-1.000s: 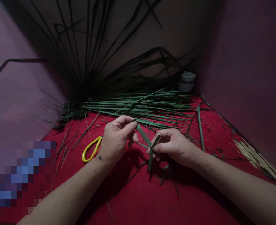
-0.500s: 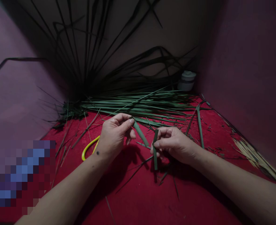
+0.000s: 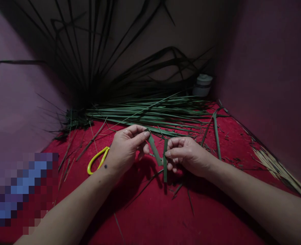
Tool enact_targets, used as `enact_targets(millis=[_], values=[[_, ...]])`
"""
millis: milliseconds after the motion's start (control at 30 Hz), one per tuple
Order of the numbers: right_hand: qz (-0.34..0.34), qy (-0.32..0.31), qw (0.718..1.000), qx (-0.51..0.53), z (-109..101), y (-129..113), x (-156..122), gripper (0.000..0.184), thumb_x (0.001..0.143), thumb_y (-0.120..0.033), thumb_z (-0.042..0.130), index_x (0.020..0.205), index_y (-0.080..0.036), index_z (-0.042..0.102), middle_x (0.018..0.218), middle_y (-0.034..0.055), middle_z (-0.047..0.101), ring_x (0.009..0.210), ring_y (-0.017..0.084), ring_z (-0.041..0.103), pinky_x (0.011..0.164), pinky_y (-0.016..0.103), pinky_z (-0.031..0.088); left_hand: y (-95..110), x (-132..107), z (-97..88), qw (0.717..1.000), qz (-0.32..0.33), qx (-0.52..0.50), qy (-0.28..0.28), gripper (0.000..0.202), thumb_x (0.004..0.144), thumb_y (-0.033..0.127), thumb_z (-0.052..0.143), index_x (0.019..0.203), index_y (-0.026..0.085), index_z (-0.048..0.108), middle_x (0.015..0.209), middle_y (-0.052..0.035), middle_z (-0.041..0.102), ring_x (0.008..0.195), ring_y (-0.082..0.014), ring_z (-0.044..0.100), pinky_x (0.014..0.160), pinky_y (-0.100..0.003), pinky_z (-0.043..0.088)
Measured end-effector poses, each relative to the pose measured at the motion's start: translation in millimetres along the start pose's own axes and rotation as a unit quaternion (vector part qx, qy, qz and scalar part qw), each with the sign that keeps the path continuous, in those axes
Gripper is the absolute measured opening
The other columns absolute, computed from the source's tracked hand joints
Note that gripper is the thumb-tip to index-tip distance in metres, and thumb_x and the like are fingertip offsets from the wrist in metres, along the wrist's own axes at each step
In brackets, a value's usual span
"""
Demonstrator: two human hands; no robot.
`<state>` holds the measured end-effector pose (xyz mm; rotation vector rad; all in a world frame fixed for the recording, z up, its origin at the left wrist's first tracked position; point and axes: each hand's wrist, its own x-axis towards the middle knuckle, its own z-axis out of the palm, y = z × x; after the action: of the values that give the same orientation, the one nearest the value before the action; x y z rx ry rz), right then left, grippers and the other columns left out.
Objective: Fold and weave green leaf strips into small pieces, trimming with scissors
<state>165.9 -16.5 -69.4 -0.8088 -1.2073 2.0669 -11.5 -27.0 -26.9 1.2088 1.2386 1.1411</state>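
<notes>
My left hand [image 3: 132, 141] pinches the upper end of a short green leaf strip [image 3: 155, 151] between thumb and finger; the strip slants down to the right. Another green leaf strip [image 3: 165, 166] hangs nearly upright from the closed thumb and fingertips of my right hand [image 3: 182, 153]. The two strips are close together at their lower part; whether they touch I cannot tell. Both hands are held above the red cloth [image 3: 150, 217]. Beside my left wrist lies a yellow looped handle [image 3: 95, 163], partly hidden behind the wrist.
A pile of long green leaf blades [image 3: 145, 112] lies across the back. Dark leaves [image 3: 94, 61] fan up the wall behind it. A lidded white container [image 3: 202, 85] stands at the back right. Pale thin sticks [image 3: 270, 163] lie along the right wall, and leaf scraps [image 3: 177, 190] are scattered about.
My right hand has come slightly left with its strip, nearer the strip in my left hand. The left hand has shifted slightly right. The view has moved a little.
</notes>
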Motion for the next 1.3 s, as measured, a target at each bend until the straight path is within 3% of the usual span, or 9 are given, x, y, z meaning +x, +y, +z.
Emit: enact_targets(millis=[200, 333, 433, 600, 700, 767, 900, 1100, 1300], values=[[-0.027, 0.014, 0.999, -0.03, -0.2, -1.6, 1.2, 0.011, 0.069, -0.02, 0.062, 0.072, -0.017, 0.051, 0.054, 0.0017, 0.062, 0.04, 0.012, 0.052, 0.037, 0.021, 0.039, 0.7, -1.0, 0.0, 1.0, -0.003, -0.001, -0.003, 0.012, 0.076, 0.026, 0.061, 0.079, 0.016, 0.055, 0.045, 0.0021, 0.055, 0.034, -0.0079, 0.043, 0.03, -0.016, 0.032], [-0.189, 0.1, 0.973, -0.09, 4.7, -9.3, -1.9, 0.006, 0.068, -0.017, 0.065, 0.07, -0.015, 0.059, 0.063, 0.0006, 0.062, 0.053, 0.01, 0.055, 0.051, 0.023, 0.045, 0.7, 2.1, -2.2, 0.998, -0.033, -0.049, -0.009, 0.009, 0.075, 0.022, 0.061, 0.075, 0.016, 0.054, 0.044, 0.0029, 0.053, 0.032, -0.0067, 0.042, 0.03, -0.015, 0.032], [-0.322, 0.159, 0.912, -0.196, 8.0, -13.1, -6.7, 0.005, 0.069, -0.012, 0.063, 0.073, -0.016, 0.063, 0.069, 0.0, 0.062, 0.062, 0.009, 0.056, 0.057, 0.022, 0.046, -3.4, 8.1, -6.6, 0.992, -0.064, -0.105, -0.032, 0.009, 0.075, 0.02, 0.06, 0.072, 0.015, 0.053, 0.042, 0.004, 0.05, 0.03, -0.0055, 0.039, 0.028, -0.014, 0.029], [-0.495, 0.129, 0.75, -0.42, 7.0, -9.4, -12.9, 0.019, 0.075, -0.003, 0.054, 0.084, -0.017, 0.063, 0.08, 0.0033, 0.066, 0.076, 0.013, 0.062, 0.072, 0.025, 0.049, -10.6, 13.1, -11.1, 0.954, -0.156, -0.244, -0.081, 0.01, 0.075, 0.011, 0.058, 0.067, 0.012, 0.053, 0.05, 0.0046, 0.044, 0.038, -0.0027, 0.039, 0.035, -0.012, 0.033], [-0.528, 0.109, 0.676, -0.502, 4.8, -7.1, -13.5, 0.018, 0.078, -0.004, 0.052, 0.087, -0.015, 0.063, 0.087, 0.0079, 0.068, 0.081, 0.014, 0.063, 0.074, 0.026, 0.051, -9.8, 10.1, -7.7, 0.931, -0.208, -0.283, -0.102, 0.012, 0.077, 0.007, 0.053, 0.065, 0.01, 0.055, 0.053, 0.0021, 0.046, 0.043, -0.0031, 0.04, 0.042, -0.013, 0.038], [-0.53, 0.11, 0.659, -0.522, 3.9, -6.1, -12.8, 0.017, 0.078, -0.004, 0.051, 0.086, -0.014, 0.063, 0.087, 0.0096, 0.068, 0.081, 0.015, 0.063, 0.073, 0.026, 0.051, -8.7, 7.7, -4.4, 0.927, -0.211, -0.29, -0.108, 0.013, 0.078, 0.006, 0.051, 0.067, 0.009, 0.057, 0.053, 0.0014, 0.047, 0.044, -0.0037, 0.041, 0.048, -0.016, 0.043], [-0.525, 0.119, 0.703, -0.465, 6.9, -2.5, -10.9, 0.018, 0.076, -0.003, 0.054, 0.084, -0.016, 0.062, 0.083, 0.0065, 0.067, 0.079, 0.014, 0.063, 0.071, 0.025, 0.051, -9.6, 6.5, -1.1, 0.926, -0.192, -0.298, -0.128, 0.01, 0.078, 0.008, 0.052, 0.076, 0.006, 0.062, 0.057, 0.0006, 0.049, 0.045, -0.0024, 0.039, 0.053, -0.016, 0.045], [-0.304, 0.163, 0.934, -0.09, 23.4, 0.8, -9.1, 0.006, 0.073, -0.013, 0.063, 0.075, -0.019, 0.063, 0.067, -0.0005, 0.066, 0.059, 0.012, 0.063, 0.056, 0.025, 0.052, -11.0, 6.2, -3.1, 0.93, -0.149, -0.297, -0.158, 0.009, 0.08, 0.012, 0.055, 0.081, 0.008, 0.063, 0.059, 0.0, 0.054, 0.047, -0.0032, 0.043, 0.053, -0.016, 0.045], [-0.187, 0.145, 0.96, 0.148, 32.1, -1.2, -7.4, 0.015, 0.063, -0.018, 0.073, 0.072, -0.017, 0.061, 0.071, 0.0012, 0.067, 0.058, 0.013, 0.063, 0.05, 0.025, 0.051, -5.8, 4.2, 1.1, 0.948, -0.138, -0.263, -0.111, 0.017, 0.075, 0.014, 0.062, 0.091, 0.01, 0.064, 0.05, 0.0035, 0.05, 0.046, -0.0062, 0.049, 0.054, -0.02, 0.048]])
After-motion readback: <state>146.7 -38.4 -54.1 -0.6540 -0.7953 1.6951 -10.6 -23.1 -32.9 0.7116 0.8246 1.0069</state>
